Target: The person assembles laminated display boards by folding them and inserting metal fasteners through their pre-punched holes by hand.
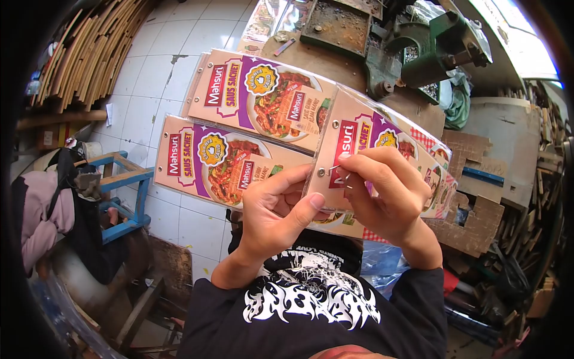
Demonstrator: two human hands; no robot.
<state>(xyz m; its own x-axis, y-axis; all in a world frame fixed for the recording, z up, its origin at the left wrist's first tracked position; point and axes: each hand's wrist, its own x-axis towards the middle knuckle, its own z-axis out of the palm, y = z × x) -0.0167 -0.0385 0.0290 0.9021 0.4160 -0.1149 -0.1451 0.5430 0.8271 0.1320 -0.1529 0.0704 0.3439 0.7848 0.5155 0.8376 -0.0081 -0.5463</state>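
Head camera view: the left hand [272, 212] is partly curled, with its thumb and fingers at the left edge of the top card [360, 127]. The right hand [385, 188] has its finger and thumb pinched nearly together on a small shiny metal piece [333, 169]. That card lies under the right hand and sticks out past it on the right. Its ringed edge runs away from the body, and the left hand is nearer to that edge. One metal ring [321, 172] sits between the two hands, just beside the shiny piece. Farther out, past the left hand, lie the lower cards [227, 157] and the upper cards [254, 99]. Past the right hand stands a green machine [442, 51]. The right hand hides much of the card, so its long way is hard to tell. I cannot tell if the shiny piece touches the ring.
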